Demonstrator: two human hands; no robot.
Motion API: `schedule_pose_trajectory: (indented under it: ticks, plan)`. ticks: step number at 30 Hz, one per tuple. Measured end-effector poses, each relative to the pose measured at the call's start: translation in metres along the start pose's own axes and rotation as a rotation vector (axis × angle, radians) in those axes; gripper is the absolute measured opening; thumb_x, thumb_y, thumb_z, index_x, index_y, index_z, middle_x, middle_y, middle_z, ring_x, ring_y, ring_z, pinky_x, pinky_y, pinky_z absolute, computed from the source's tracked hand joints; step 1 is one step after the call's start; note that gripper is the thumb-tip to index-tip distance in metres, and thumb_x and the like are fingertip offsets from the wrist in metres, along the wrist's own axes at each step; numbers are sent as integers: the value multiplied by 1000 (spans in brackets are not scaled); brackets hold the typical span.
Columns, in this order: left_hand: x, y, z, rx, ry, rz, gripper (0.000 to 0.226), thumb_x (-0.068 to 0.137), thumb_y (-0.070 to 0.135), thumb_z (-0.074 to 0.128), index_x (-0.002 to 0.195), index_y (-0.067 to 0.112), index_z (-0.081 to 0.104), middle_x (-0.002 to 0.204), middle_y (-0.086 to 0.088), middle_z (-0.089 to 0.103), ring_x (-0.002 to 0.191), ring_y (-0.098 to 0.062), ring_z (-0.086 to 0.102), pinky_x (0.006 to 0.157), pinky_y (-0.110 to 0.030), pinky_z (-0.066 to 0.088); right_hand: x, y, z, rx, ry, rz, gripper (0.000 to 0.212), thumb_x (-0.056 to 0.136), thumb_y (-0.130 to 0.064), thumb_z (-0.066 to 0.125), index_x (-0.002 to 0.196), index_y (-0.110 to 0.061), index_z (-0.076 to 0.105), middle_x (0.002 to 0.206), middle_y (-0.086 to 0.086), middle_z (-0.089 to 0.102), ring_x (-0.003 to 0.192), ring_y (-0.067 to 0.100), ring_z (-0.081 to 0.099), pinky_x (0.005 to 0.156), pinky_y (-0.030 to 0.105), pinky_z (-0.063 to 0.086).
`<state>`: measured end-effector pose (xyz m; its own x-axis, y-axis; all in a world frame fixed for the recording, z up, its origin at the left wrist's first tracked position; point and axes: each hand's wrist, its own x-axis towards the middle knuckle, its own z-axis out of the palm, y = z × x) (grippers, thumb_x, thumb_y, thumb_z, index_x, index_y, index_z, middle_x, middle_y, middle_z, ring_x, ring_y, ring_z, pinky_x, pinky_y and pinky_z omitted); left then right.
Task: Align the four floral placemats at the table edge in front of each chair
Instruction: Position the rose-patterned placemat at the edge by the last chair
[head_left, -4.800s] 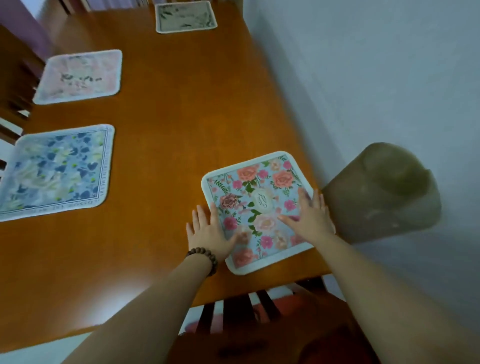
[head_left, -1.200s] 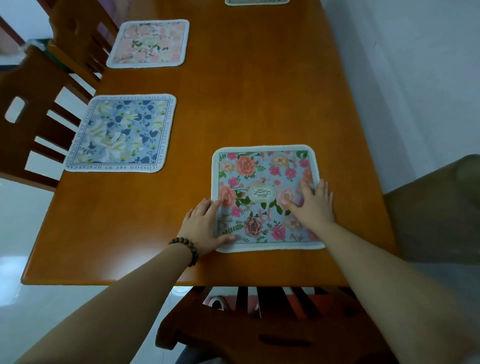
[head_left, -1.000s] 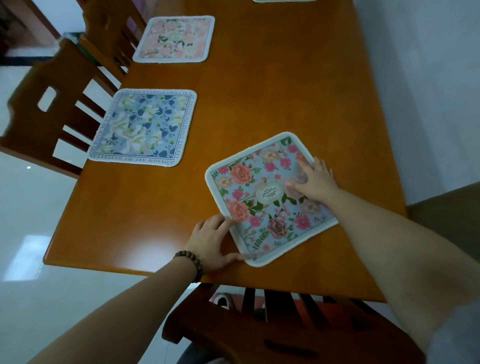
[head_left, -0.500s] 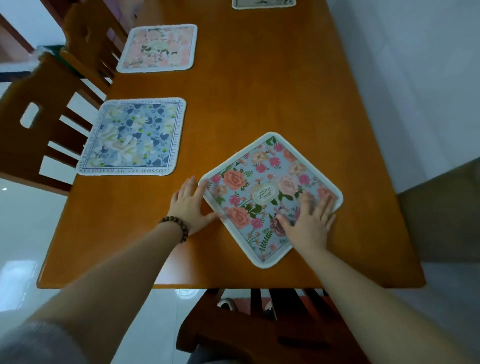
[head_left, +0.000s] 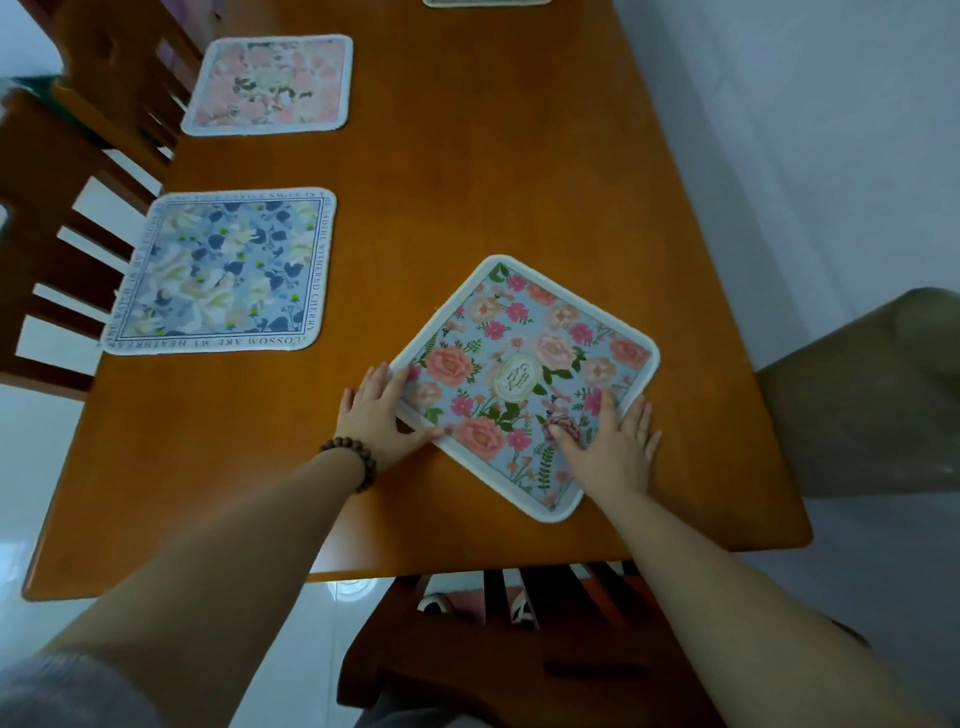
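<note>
A blue placemat with pink roses (head_left: 524, 364) lies on the wooden table (head_left: 467, 182) near its front edge, turned like a diamond. My left hand (head_left: 376, 415) lies flat against the mat's left corner, fingers spread. Flat on the mat's lower right side rests my right hand (head_left: 613, 447). A navy and white floral placemat (head_left: 223, 270) sits square at the left edge. Behind it lies a pink floral placemat (head_left: 270, 83). Only the edge of a fourth placemat (head_left: 485, 2) shows at the far end.
Wooden chairs (head_left: 62, 218) stand along the left side, one behind each left mat. Another wooden chair (head_left: 519, 649) is tucked under the front edge below my arms. An olive upholstered seat (head_left: 872, 395) stands to the right, by a white wall.
The rose mat, square to the front edge 1.2 s ago, has been turned to a diamond. My left hand slid up to its left corner; my right moved to the lower right side.
</note>
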<state>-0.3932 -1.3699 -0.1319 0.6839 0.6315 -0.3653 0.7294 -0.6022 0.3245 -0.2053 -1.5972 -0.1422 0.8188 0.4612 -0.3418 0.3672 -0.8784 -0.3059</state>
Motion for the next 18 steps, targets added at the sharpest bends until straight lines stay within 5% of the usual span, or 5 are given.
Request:
schedule_pose_trajectory:
  ticks: [7,12,18]
  plan:
    - [-53,22,34,-47,-40,-10,103,70,78,53,149,43,-4,160,-1,3,146,-18,-3,117,-49,4,69,15,-36,-104,-137,-91,101,74,-85,33,152,-32,-1,158,14,-13,145,27,-15,113,54,-9]
    - [-75,41,40,-69,-6,-106,110,68,76,58,151,31,-1,156,-3,20,143,-23,17,112,-49,24,72,14,-46,-34,-189,-116,105,73,-84,40,152,-30,-2,159,12,-14,145,28,-13,114,55,-5]
    - [-67,47,36,-2,-32,-304,141,53,87,58,148,13,-16,159,-8,-13,145,-24,-13,116,-52,6,15,46,-36,4,-87,-14,130,63,-87,46,150,-12,-13,158,13,-16,145,27,-12,115,49,-3]
